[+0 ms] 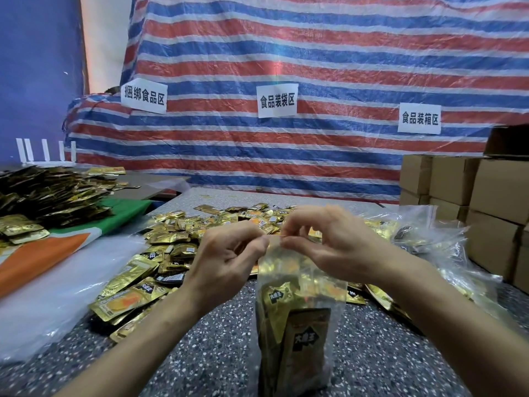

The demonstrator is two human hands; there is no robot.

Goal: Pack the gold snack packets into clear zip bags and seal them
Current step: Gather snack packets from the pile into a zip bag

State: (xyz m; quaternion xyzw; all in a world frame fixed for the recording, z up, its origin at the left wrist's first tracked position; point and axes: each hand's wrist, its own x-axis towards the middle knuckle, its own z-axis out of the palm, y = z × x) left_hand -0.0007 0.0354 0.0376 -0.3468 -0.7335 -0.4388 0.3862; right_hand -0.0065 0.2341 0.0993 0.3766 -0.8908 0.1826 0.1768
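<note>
- Now, far left, a heap of dark and gold packets (48, 193) is piled high, with a green and orange sheet (126, 209) showing under its near edge.
- Just below that, clear plastic (57, 282) lies flat across the speckled bench (200, 353).
- Moving in, loose gold snack packets (169, 239) sprawl over the bench, from beside the left forearm back past both hands.
- Then the left hand (229, 259), fingers curled, with thumb and forefinger pinching the top edge of the clear zip bag (297, 333).
- That bag stands upright at centre, with gold packets stacked inside it.
- Next the right hand (329, 242), pinching the same top edge, its fingertips just beside the left's.
- Further right, crumpled clear bags (429, 233) with gold packets in them lie on the bench.
- Far right, brown cardboard boxes (492, 190) are stacked up.
- Behind it all hangs a striped tarp (315, 53) carrying three white paper signs (277, 100).
</note>
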